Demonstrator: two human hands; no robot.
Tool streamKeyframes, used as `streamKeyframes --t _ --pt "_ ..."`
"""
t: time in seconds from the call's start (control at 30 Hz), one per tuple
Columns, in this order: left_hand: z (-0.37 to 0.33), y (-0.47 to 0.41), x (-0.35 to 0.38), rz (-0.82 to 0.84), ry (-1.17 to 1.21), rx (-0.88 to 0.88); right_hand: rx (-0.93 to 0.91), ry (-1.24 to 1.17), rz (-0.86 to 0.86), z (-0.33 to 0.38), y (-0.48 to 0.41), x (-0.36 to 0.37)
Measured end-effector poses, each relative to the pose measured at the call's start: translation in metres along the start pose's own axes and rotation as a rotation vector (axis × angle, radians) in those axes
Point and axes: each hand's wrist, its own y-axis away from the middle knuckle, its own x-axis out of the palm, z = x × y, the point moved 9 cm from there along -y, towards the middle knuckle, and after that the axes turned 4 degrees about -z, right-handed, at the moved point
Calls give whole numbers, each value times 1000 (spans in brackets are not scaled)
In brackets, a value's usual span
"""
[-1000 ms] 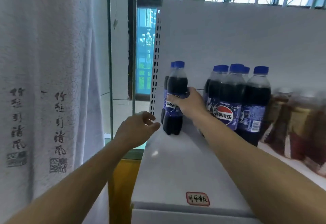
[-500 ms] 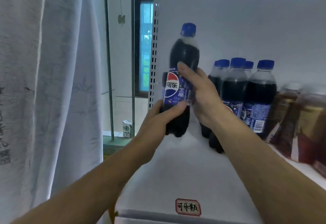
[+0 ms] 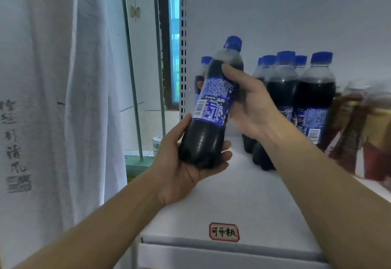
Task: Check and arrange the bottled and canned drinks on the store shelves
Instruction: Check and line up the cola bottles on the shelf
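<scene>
A dark cola bottle (image 3: pixel 211 108) with a blue cap and blue label is held above the white shelf (image 3: pixel 232 201), tilted with its cap leaning right and its barcode side facing me. My left hand (image 3: pixel 182 167) cups its base from below. My right hand (image 3: pixel 249 103) grips its upper label and shoulder from the right. Several more cola bottles (image 3: pixel 296 99) stand upright on the shelf behind my right hand. Another cola bottle (image 3: pixel 203 67) stands behind the held one, mostly hidden.
Blurred brown tea bottles (image 3: pixel 364 133) crowd the shelf's right side. A red-bordered label (image 3: pixel 224 231) sits at the shelf's front edge. A white cloth with black characters (image 3: pixel 42 99) hangs on the left. A perforated shelf upright (image 3: pixel 183 57) and a window stand behind.
The bottle came off the shelf and is now held in both hands. It has been turned from logo side to barcode side and tilted, with my left hand moved under its base.
</scene>
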Motion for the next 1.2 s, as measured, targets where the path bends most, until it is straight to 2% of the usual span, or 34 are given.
streamKeyframes --t 0.07,0.17,0.23,0.4,0.47,0.6,0.73,0.83,1.03,1.2 --pt "-2 -2 -4 -25 -68 54 -27 17 -24 1 -2 -2" --pt "-15 -4 -4 -59 -177 232 -136 118 -101 10 -5 -4" --pt "-16 -3 -3 -51 -220 271 -154 133 -109 11 -4 -6" --pt "-4 -2 -3 -13 -130 97 -27 -76 11 -1 0 0" --pt "-4 -4 -4 -40 -160 112 -54 -49 -37 2 -1 -4" --pt "-11 -7 -7 -85 -293 258 -162 95 -151 10 -1 -10" --pt "-8 -4 -9 -74 -208 182 -40 -33 -79 -2 2 -4" --pt "-4 -2 -5 -32 -158 99 -25 -29 -74 -6 1 -8" --pt "-12 -4 -8 -100 -321 270 -171 150 -146 7 4 -6" --pt "-6 -1 -3 -31 -171 141 -53 31 -73 -7 7 0"
